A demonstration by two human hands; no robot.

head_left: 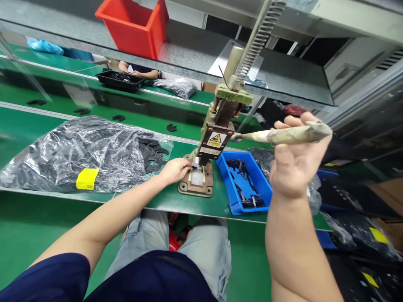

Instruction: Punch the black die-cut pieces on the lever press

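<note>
A hand-lever press (217, 126) with a spring on top and a yellow warning label stands on the workbench. My left hand (174, 171) is at the left of its base plate (197, 191), fingertips pinched together close under the ram. What they hold is too small and hidden to make out. The wrapped lever handle (292, 135) lies across the palm of my right hand (291, 163), with the fingers loosely round it. Left of the press, a clear plastic bag (91, 155) spills flat dark curved pieces (151, 153).
On the right, a blue bin (233, 184) holds slim black parts. A red bin (135, 29) sits on the metal shelf above. Several dark pieces lie on the green strip behind. Across it, another person's hands (129, 69) work by a black tray (118, 82). Bagged parts crowd the far right.
</note>
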